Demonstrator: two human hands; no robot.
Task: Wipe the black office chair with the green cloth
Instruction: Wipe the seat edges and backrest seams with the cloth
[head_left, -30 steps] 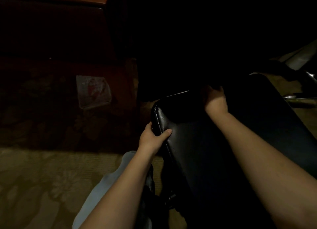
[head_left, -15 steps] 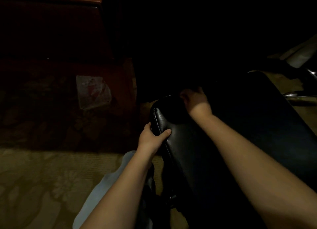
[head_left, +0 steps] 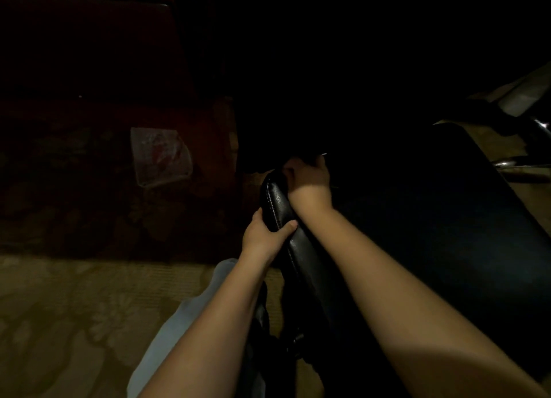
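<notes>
**Chair** (head_left: 417, 233). Black, padded, glossy, with a stitched rim running under both hands.

**Left hand** (head_left: 262, 236). Clamped on the rim, thumb laid across the near face, fingers (head_left: 257, 219) curled round behind.

**Right hand** (head_left: 310, 180). Just beyond the left thumb, at the rim's far corner. Fingers bent over that corner into shadow; cannot tell whether closed on anything.

**Cloth**. Not made out anywhere. Probably under or inside the right fingers, but too dark to confirm.

**Surroundings**. Clear plastic packet (head_left: 161, 156) on the patterned floor (head_left: 74, 308), well to the left of both sets of fingers. Chrome bar (head_left: 507, 163) far to the right of the right fingers. Pale fabric (head_left: 185, 323) below the left forearm.

**Risks, as judged**:
- Missed patches. Cause: very poor light beyond the right fingers, so no way of checking by eye what has been wiped.
- Cloth bunched, or dropped unnoticed behind the corner. Cause: right fingers working out of sight over the far edge.
- Loss of the steadying hold, chair swinging or rolling off. Cause: smooth, shiny covering under the left thumb, plus sideways push from wiping.
- Knock between the hands. Cause: right wrist nearly touching the left thumb, with little room for a stroke back along the rim.
- Snag on the stitching. Cause: cloth dragged across the seam at the corner.
</notes>
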